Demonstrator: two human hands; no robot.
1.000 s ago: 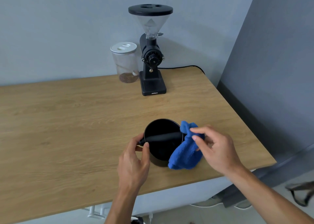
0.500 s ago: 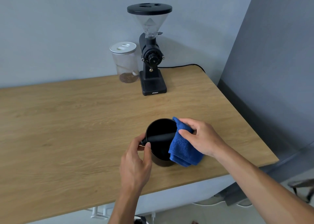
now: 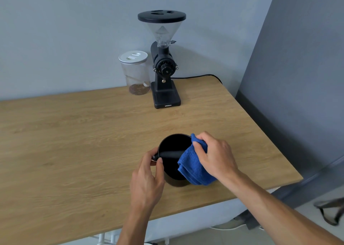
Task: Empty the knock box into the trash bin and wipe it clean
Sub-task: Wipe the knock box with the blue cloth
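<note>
A round black knock box [image 3: 172,146] stands upright near the front right of the wooden table [image 3: 74,142], with a black bar across its mouth. My left hand [image 3: 147,177] grips the box's left rim and the bar's end. My right hand [image 3: 214,155] presses a folded blue cloth [image 3: 193,166] against the box's right rim; the cloth drapes down the outer wall and partly over the opening. The bottom of the box is dark and I cannot see inside. No trash bin is in view.
A black coffee grinder [image 3: 164,71] with a clear hopper stands at the back, its cable [image 3: 197,76] running right. A clear jar [image 3: 135,73] with a white lid sits left of it. The table's right edge is close to the box; a grey wall panel [image 3: 297,77] stands beyond.
My right hand has moved the blue cloth from beside the box up onto its right rim and closed over it. My left hand has kept its grip on the left rim.
</note>
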